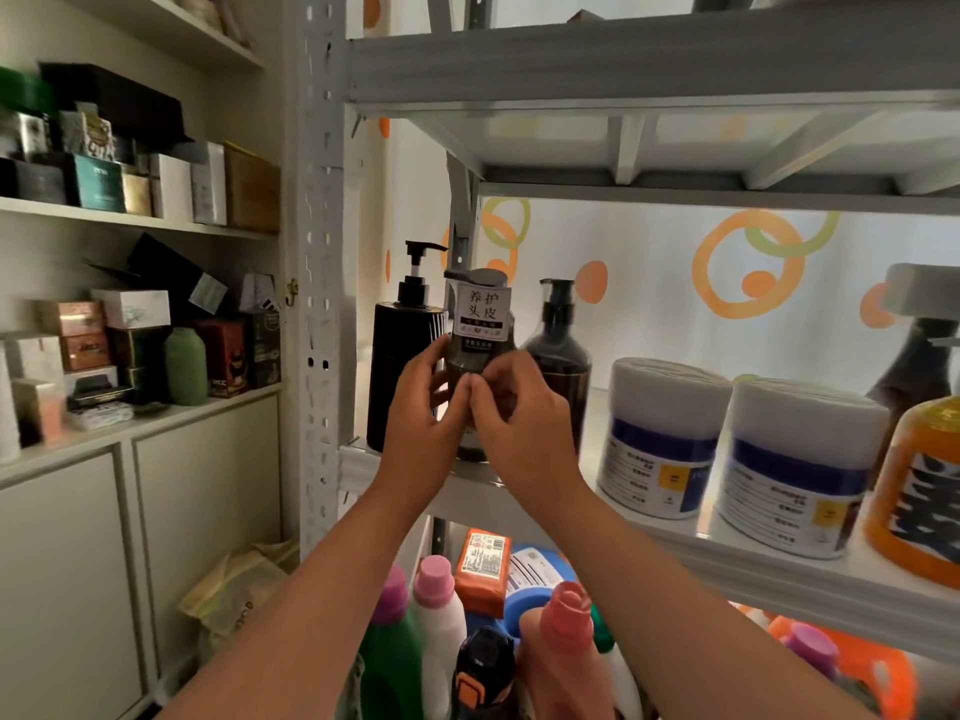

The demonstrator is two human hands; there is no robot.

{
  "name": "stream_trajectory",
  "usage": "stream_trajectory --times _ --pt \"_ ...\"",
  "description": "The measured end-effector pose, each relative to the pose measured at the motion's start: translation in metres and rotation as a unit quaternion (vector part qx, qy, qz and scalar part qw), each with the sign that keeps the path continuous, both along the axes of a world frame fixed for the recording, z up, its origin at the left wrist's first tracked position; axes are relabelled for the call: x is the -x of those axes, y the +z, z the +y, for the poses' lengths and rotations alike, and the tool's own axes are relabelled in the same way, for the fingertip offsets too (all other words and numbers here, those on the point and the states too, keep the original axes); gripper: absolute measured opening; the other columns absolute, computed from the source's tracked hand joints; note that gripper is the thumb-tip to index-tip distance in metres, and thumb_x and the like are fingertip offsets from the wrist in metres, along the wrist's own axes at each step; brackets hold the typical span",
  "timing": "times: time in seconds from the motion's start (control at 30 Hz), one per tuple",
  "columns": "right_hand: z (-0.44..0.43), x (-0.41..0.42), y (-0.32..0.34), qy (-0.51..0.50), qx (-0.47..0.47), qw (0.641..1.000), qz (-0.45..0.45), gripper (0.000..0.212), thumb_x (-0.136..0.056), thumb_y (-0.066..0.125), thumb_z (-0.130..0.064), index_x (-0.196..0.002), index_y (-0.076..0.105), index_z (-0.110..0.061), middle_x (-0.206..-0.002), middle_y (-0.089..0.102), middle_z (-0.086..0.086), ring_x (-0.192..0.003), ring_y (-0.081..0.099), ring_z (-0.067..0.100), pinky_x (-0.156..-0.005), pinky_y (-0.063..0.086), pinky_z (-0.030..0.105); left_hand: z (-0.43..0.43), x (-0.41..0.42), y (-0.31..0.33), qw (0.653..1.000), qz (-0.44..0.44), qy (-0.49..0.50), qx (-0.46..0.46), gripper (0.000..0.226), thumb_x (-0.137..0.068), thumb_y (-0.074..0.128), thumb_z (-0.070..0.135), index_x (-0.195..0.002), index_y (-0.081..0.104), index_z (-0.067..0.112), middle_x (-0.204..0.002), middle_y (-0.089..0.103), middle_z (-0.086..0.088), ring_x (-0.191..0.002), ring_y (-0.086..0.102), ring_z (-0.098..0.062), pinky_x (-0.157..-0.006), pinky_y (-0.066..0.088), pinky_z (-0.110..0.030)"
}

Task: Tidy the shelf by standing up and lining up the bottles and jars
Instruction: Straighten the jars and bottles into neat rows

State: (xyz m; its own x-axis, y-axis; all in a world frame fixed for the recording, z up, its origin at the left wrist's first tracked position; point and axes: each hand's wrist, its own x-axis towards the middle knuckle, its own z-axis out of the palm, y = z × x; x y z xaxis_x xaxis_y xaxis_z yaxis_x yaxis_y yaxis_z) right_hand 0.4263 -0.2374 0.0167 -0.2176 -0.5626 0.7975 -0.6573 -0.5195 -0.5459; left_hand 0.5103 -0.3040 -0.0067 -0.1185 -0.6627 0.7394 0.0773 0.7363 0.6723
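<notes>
A dark pump bottle with a white label (480,314) stands upright at the left end of the grey metal shelf (675,543). My left hand (426,407) and my right hand (519,413) both wrap around its lower body, thumbs meeting in front. A black pump bottle (402,361) stands just left of it and a brown pump bottle (558,356) just right, both upright. Further right sit two white jars with blue bands (662,439) (795,465), then an orange bottle (914,506) and a dark spray bottle (919,356) behind it.
The shelf's perforated upright post (322,283) stands close to the left. Below, a lower shelf holds several detergent bottles with pink caps (436,579). Another shelf board (649,65) hangs overhead. A cream cabinet with stacked boxes (130,324) fills the left side.
</notes>
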Motion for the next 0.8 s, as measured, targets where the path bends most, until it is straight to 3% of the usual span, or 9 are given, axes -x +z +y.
stream_trajectory --times 0.1,0.17,0.23,0.4,0.5,0.6,0.7,0.8 --pt "-0.001 0.002 0.008 0.022 -0.021 0.999 -0.023 0.028 -0.092 0.053 -0.009 -0.112 0.038 -0.023 -0.078 0.068 -0.001 -0.065 0.065 0.001 -0.059 0.052 0.01 0.0 0.004 0.002 0.999 -0.017 0.038 -0.004 0.047 -0.097 0.049 0.021 -0.142 0.037 0.018 -0.135 0.052 -0.003 -0.11 0.054 -0.001 -0.085 0.046 -0.005" --pt "0.0 0.004 0.014 0.032 -0.046 0.998 -0.031 0.045 -0.092 0.051 -0.009 -0.131 0.031 -0.022 -0.096 0.071 0.008 -0.075 0.069 0.01 -0.064 0.055 0.013 0.001 0.006 0.002 0.998 -0.029 0.046 -0.007 0.049 -0.097 0.048 0.026 -0.144 0.034 0.02 -0.135 0.053 0.0 -0.118 0.053 -0.007 -0.099 0.048 -0.023" --pt "0.001 0.005 0.019 0.041 -0.072 0.996 -0.031 0.054 -0.093 0.05 -0.01 -0.139 0.027 -0.023 -0.101 0.07 0.008 -0.079 0.069 0.01 -0.065 0.056 0.013 0.003 0.008 0.003 0.998 -0.035 0.056 -0.013 0.052 -0.097 0.047 0.028 -0.146 0.031 0.022 -0.136 0.053 0.001 -0.123 0.052 -0.011 -0.103 0.047 -0.035" --pt "0.006 0.01 0.033 0.015 -0.104 0.993 -0.049 0.048 -0.096 0.044 -0.011 -0.141 0.037 -0.025 -0.077 0.063 -0.008 -0.065 0.061 0.002 -0.059 0.053 0.008 0.016 0.015 0.016 0.994 -0.044 0.103 -0.009 0.051 -0.095 0.051 0.03 -0.143 0.035 0.02 -0.132 0.055 0.001 -0.113 0.053 -0.007 -0.088 0.042 -0.011" --pt "0.011 0.014 0.045 -0.013 -0.136 0.99 -0.044 0.045 -0.096 0.043 -0.01 -0.137 0.044 -0.025 -0.074 0.065 -0.006 -0.065 0.063 0.006 -0.06 0.055 0.012 0.019 0.02 0.029 0.969 -0.108 0.223 -0.015 0.054 -0.091 0.053 0.043 -0.135 0.042 0.014 -0.131 0.053 -0.005 -0.12 0.049 -0.02 -0.094 0.046 -0.03" --pt "0.014 0.011 0.057 0.0 -0.192 0.98 -0.056 0.046 -0.095 0.039 -0.01 -0.137 0.044 -0.026 -0.096 0.07 0.005 -0.069 0.067 0.017 -0.062 0.06 0.026 0.018 0.019 0.045 0.922 -0.18 0.344 0.005 0.06 -0.09 0.05 0.051 -0.132 0.046 0.009 -0.137 0.04 -0.01 -0.123 0.039 -0.025 -0.094 0.043 -0.033" --pt "0.014 0.008 0.065 0.034 -0.245 0.963 -0.109 0.049 -0.095 0.035 -0.008 -0.14 0.04 -0.027 -0.08 0.067 0.007 -0.049 0.063 0.013 -0.045 0.056 0.021 0.016 0.02 0.061 0.923 -0.203 0.327 -0.005 0.061 -0.092 0.045 0.052 -0.139 0.041 0.012 -0.137 0.045 -0.01 -0.125 0.038 -0.028 -0.095 0.04 -0.035" --pt "0.013 0.008 0.071 0.048 -0.278 0.948 -0.149 0.053 -0.093 0.032 -0.005 -0.142 0.036 -0.025 -0.071 0.065 0.009 -0.047 0.063 0.018 -0.042 0.056 0.024 0.015 0.027 0.075 0.913 -0.247 0.325 0.02 0.057 -0.095 0.041 0.049 -0.14 0.04 0.013 -0.134 0.052 -0.008 -0.125 0.04 -0.027 -0.091 0.041 -0.035"
